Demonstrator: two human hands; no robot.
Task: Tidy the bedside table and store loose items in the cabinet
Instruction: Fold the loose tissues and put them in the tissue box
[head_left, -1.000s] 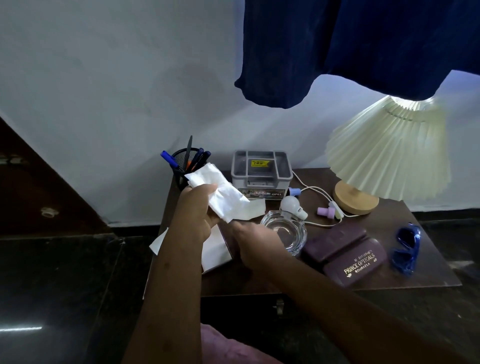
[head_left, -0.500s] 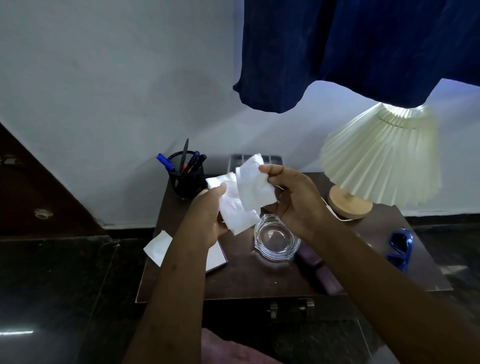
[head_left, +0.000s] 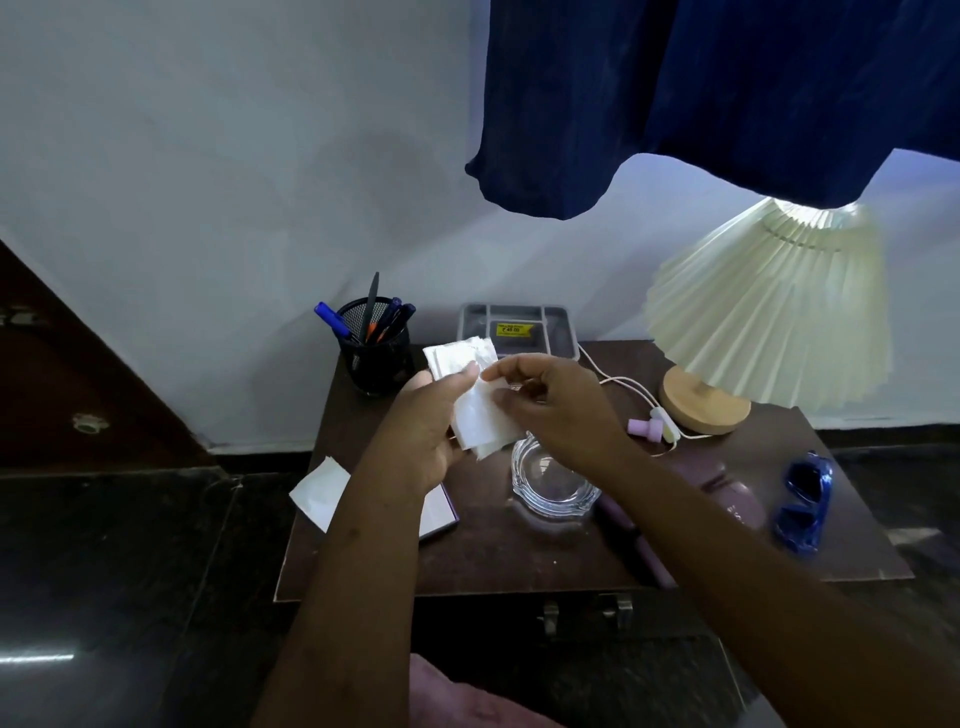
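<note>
Above the dark wooden bedside table (head_left: 498, 558) both hands hold a crumpled white tissue (head_left: 475, 415). My left hand (head_left: 428, 431) grips its lower left part, thumb on top. My right hand (head_left: 550, 402) pinches the tissue's upper right edge with curled fingers. Just below the tissue stands a clear glass ashtray (head_left: 550, 480). The cabinet front with its metal latches (head_left: 584, 616) shows under the table's near edge.
On the table stand a black mesh pen holder (head_left: 376, 345), a grey plastic box (head_left: 517, 327), and a pleated lamp (head_left: 769, 312) with its cord. White paper on a notebook (head_left: 322, 491) overhangs the left edge. Blue glasses (head_left: 805, 501) and a purple case (head_left: 735, 506) lie right.
My right hand has come down and closer to the left hand, folding the tissue's raised flap back onto the rest. The view has shifted slightly.
</note>
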